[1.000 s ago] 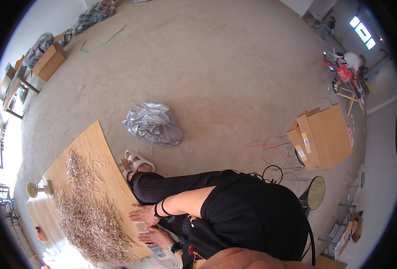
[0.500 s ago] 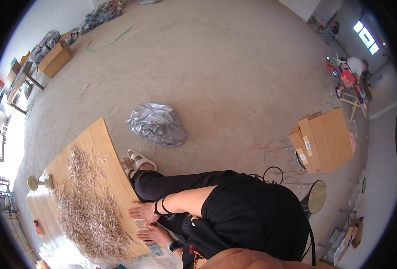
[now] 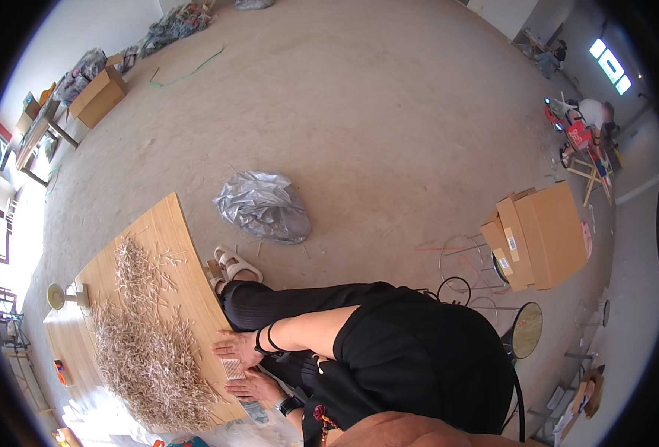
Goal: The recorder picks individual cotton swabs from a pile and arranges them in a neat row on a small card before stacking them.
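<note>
A row of thin pale sticks (image 3: 233, 369) lies side by side at the near edge of the wooden table (image 3: 167, 220), held between my two hands. My right hand (image 3: 238, 348), with dark bands on its wrist, presses against one end of the row, its fingers stretched toward the table. Against the other end rests my left hand (image 3: 256, 388), a dark watch on its wrist and its fingers pointing the same way. Just beyond them spreads a big loose heap of similar sticks (image 3: 151, 361). The undersides of both hands are hidden.
A small round device (image 3: 56, 296) and an orange-and-black tool (image 3: 61, 372) are on the table's far side. Clear plastic (image 3: 106, 410) covers one end. A grey plastic sack (image 3: 264, 208) lies on the floor; cardboard boxes (image 3: 549, 235) sit on stools. A person (image 3: 591, 113) works farther off.
The view has shifted slightly. Both hands stay at the row of sticks, with hardly any visible movement.
</note>
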The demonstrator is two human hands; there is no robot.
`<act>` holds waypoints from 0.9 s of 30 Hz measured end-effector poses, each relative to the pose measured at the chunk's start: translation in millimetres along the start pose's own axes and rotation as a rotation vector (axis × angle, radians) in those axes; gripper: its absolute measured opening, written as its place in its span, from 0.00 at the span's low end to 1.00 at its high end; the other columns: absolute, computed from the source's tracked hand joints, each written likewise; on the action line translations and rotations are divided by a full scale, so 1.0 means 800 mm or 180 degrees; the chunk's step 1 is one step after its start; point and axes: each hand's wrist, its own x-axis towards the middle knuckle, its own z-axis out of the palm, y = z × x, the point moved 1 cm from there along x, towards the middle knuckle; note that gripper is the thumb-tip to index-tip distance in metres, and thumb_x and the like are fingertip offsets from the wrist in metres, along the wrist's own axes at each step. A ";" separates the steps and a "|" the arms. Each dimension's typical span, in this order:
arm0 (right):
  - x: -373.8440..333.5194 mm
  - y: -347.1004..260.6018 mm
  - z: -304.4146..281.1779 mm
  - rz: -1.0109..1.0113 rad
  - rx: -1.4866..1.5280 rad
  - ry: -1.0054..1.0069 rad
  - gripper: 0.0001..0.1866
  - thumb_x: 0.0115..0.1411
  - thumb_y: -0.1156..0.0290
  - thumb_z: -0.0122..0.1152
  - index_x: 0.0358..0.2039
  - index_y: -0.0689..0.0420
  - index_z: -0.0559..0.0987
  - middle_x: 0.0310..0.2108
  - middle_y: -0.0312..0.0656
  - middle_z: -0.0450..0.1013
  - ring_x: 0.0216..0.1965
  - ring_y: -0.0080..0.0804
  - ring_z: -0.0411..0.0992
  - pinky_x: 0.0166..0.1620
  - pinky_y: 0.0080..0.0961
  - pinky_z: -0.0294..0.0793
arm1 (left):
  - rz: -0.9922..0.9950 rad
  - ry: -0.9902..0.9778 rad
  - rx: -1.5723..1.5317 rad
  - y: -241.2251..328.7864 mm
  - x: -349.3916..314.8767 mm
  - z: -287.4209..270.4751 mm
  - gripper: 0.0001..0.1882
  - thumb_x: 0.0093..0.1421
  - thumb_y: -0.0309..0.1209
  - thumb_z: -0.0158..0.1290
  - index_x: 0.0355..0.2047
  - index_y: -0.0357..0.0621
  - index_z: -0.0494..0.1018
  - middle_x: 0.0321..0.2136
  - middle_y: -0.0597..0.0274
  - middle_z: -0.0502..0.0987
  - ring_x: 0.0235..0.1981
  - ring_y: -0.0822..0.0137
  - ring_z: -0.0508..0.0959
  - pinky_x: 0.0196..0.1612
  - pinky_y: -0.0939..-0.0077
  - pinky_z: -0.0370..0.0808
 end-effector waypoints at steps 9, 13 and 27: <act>-0.006 0.002 -0.007 0.0130 0.0088 -0.0114 0.50 0.69 0.33 0.36 0.78 0.58 0.47 0.81 0.44 0.38 0.82 0.38 0.30 0.73 0.69 0.15 | 0.0038 0.0020 -0.0018 0.005 0.004 0.003 0.45 0.76 0.59 0.31 0.77 0.34 0.41 0.79 0.42 0.39 0.80 0.48 0.43 0.77 0.52 0.42; -0.003 0.000 -0.003 0.0090 0.0053 -0.0141 0.50 0.70 0.33 0.36 0.78 0.58 0.47 0.81 0.44 0.37 0.82 0.38 0.30 0.73 0.69 0.16 | -0.0024 0.0113 -0.0133 0.002 0.001 0.003 0.45 0.75 0.59 0.31 0.77 0.33 0.41 0.79 0.42 0.39 0.79 0.47 0.43 0.77 0.52 0.42; -0.006 -0.019 -0.047 0.0227 -0.0386 -0.0588 0.46 0.65 0.37 0.47 0.76 0.52 0.58 0.80 0.53 0.43 0.81 0.51 0.35 0.77 0.61 0.25 | -0.0067 0.0842 -0.1364 0.005 0.000 0.022 0.50 0.72 0.61 0.44 0.74 0.25 0.49 0.76 0.34 0.49 0.78 0.41 0.47 0.78 0.46 0.41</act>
